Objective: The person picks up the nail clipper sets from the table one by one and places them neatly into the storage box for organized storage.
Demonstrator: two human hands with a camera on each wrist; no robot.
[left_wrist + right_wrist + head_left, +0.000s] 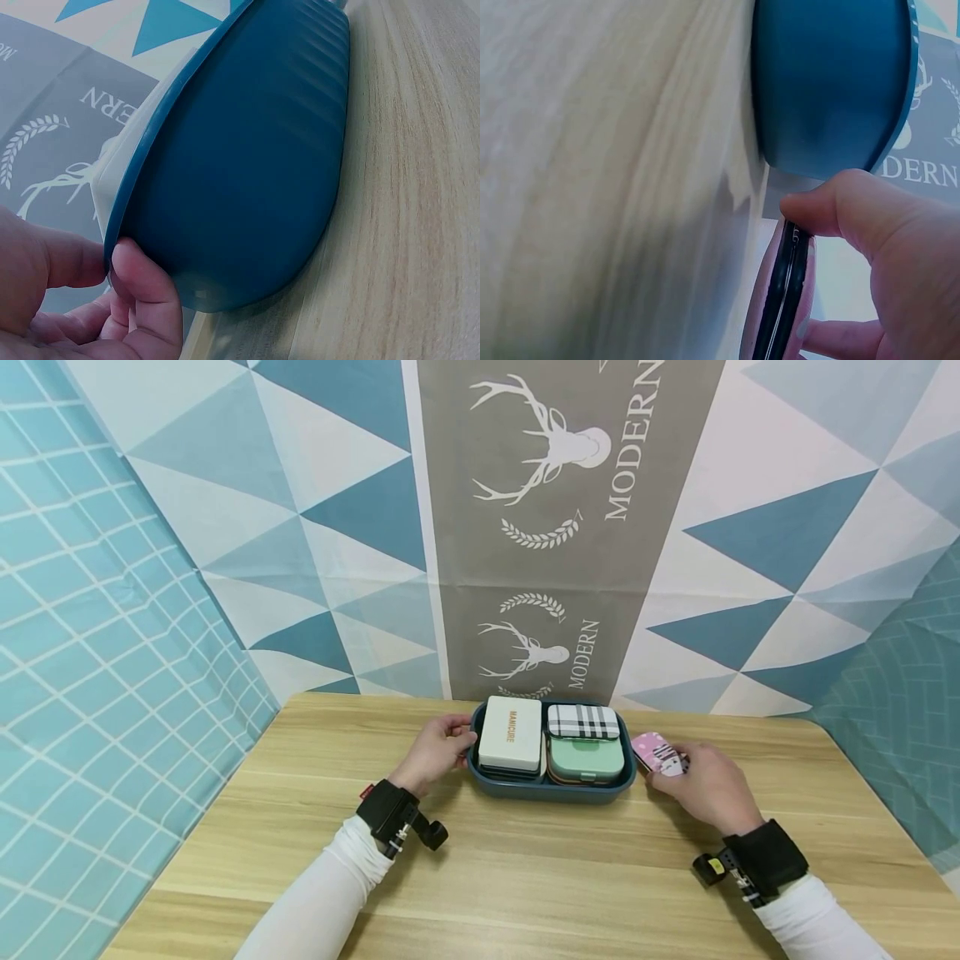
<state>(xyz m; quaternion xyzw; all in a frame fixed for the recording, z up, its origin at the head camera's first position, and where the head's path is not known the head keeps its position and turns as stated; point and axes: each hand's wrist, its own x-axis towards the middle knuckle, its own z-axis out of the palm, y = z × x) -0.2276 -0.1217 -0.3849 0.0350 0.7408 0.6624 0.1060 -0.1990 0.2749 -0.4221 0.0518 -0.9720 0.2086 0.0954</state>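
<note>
A dark blue plastic basin (pixel 551 792) stands on the table and holds several small cases. My left hand (pixel 441 748) pinches its left rim between thumb and index finger, as the left wrist view shows. In the basin's left half a white box (pixel 512 732) lettered MANICURE lies on top of a stack. On the right, a black-and-white checked case (pixel 583 722) leans over a mint green case (pixel 587 758). Just right of the basin, my right hand (pixel 711 783) grips a small pink patterned case (pixel 657 753); its black-edged seam (pixel 784 300) faces the right wrist camera.
The wooden table (pixel 525 877) ends at the back against a hanging cloth (pixel 360 568) with triangles and deer heads. Tile-patterned cloth (pixel 112 635) hangs along the left side. Each wrist bears a black strap with a small camera.
</note>
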